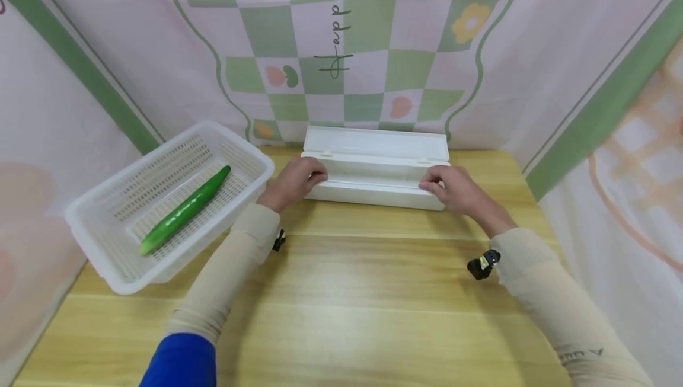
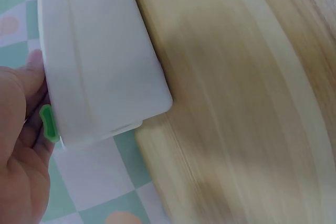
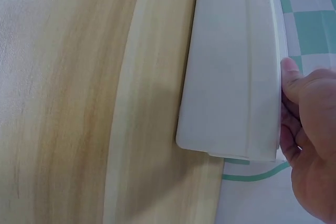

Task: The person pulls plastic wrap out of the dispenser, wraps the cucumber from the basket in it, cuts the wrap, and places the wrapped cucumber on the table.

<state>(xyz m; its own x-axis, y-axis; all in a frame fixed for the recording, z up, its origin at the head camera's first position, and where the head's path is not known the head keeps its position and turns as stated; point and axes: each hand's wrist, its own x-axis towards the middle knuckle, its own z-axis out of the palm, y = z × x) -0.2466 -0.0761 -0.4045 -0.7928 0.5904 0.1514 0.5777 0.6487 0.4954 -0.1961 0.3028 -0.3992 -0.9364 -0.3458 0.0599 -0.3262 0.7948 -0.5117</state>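
A long white box (image 1: 373, 195), shaped like a cling film dispenser, stands at the back of the table with its lid (image 1: 376, 141) raised. My left hand (image 1: 296, 179) holds the front rim near the left end, fingers curled over it. At the right end, my right hand (image 1: 453, 186) holds the same rim with thumb and bent fingers. In the left wrist view, a small green piece (image 2: 49, 123) sits at the rim beside the left fingers. Whether thin film lies between the fingers and the rim cannot be seen.
At the left, a white slotted plastic basket (image 1: 96, 212) contains a green cucumber (image 1: 185, 210). The wooden table (image 1: 352, 292) extends in front of the box. A checkered cloth (image 1: 368, 73) hangs directly behind the box, and more cloth hangs along both sides.
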